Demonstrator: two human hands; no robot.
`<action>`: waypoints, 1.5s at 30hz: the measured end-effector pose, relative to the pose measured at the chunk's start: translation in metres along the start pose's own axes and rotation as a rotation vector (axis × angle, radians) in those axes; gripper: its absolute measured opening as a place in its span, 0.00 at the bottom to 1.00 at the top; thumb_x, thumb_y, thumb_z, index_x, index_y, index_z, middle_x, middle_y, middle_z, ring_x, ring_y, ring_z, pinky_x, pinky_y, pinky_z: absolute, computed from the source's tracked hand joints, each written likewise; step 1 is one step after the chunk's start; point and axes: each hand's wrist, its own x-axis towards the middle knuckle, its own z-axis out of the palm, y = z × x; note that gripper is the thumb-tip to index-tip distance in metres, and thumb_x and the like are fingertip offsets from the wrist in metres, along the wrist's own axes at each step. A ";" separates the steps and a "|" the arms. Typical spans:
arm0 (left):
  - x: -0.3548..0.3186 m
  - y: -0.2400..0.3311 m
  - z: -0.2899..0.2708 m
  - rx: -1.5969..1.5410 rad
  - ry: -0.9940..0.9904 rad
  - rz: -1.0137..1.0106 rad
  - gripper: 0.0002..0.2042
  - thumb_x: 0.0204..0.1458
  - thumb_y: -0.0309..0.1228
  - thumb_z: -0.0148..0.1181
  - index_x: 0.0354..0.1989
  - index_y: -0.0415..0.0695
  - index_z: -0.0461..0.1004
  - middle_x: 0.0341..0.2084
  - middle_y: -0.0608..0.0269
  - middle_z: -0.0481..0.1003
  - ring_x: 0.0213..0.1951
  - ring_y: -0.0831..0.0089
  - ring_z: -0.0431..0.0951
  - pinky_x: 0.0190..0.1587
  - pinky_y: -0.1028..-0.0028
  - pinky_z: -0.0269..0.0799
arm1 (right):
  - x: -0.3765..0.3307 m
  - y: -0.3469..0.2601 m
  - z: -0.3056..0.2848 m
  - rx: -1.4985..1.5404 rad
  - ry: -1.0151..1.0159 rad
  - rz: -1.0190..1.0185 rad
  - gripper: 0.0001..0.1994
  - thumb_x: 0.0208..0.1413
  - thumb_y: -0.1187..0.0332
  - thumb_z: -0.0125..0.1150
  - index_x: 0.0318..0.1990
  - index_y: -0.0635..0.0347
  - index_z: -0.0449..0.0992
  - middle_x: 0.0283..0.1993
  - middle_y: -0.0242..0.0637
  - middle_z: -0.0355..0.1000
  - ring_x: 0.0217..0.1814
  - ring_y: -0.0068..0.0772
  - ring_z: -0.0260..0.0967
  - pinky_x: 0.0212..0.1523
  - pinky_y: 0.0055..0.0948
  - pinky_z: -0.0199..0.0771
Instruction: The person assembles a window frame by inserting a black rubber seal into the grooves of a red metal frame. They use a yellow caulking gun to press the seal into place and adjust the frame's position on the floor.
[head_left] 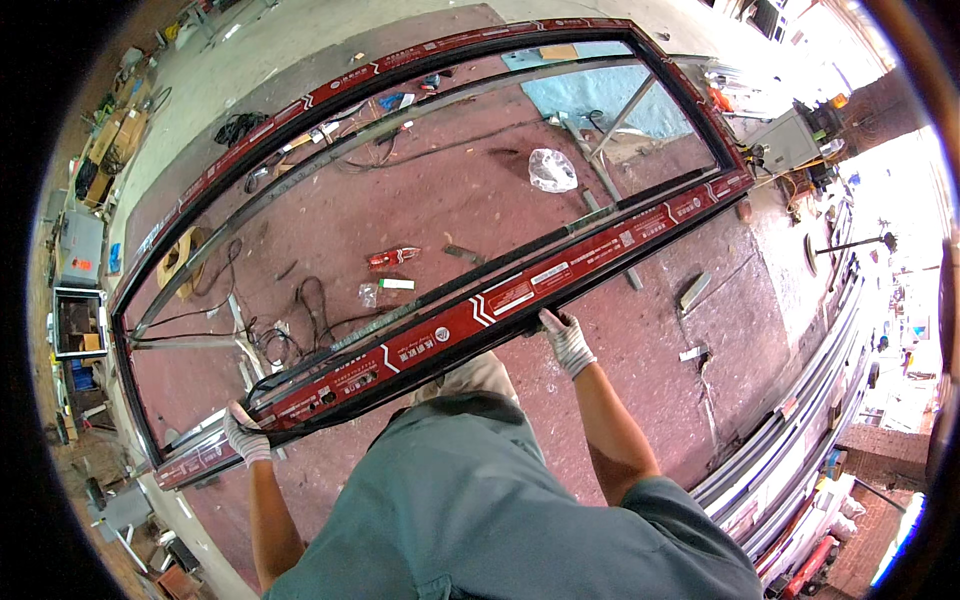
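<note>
A large rectangular frame (440, 335) with dark edges and red printed protective film spans the view in front of me. My left hand (245, 433), in a white work glove, is closed round the near rail close to its left corner. Farther right, my right hand (567, 342), gloved too, grips the same rail's near edge from below; its fingertips are partly hidden. A black cord or strip (330, 418) runs along the rail by the left hand. Through the opening, the reddish board or mat underneath shows.
Beneath the opening lie a clear plastic bag (552, 170), a blue sheet (605, 105), a red packet (393, 257) and dark cables (315, 310). Long metal profiles (800, 420) are stacked at the right. Grey equipment (785, 140) stands far right, and boxes and tools line the left side.
</note>
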 end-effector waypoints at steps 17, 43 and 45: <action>0.001 -0.033 0.015 -0.288 0.056 -0.008 0.22 0.65 0.45 0.46 0.39 0.36 0.77 0.33 0.59 0.78 0.37 0.70 0.74 0.47 0.71 0.68 | -0.012 0.029 0.041 0.141 -0.038 -0.050 0.15 0.58 0.61 0.64 0.43 0.66 0.77 0.38 0.28 0.74 0.39 0.23 0.68 0.43 0.27 0.69; 0.013 -0.066 0.025 -0.881 0.088 -0.221 0.17 0.62 0.43 0.51 0.38 0.41 0.77 0.34 0.69 0.73 0.40 0.76 0.70 0.49 0.73 0.67 | 0.087 -0.020 -0.102 0.309 0.360 -0.112 0.15 0.60 0.64 0.59 0.49 0.63 0.73 0.47 0.37 0.76 0.44 0.40 0.75 0.45 0.42 0.77; 0.008 -0.059 0.020 -1.049 0.025 -0.402 0.12 0.59 0.39 0.54 0.42 0.45 0.76 0.38 0.68 0.74 0.42 0.72 0.72 0.47 0.67 0.73 | 0.067 0.010 -0.048 0.272 0.267 -0.159 0.18 0.61 0.57 0.58 0.49 0.62 0.74 0.49 0.33 0.73 0.44 0.32 0.71 0.48 0.40 0.71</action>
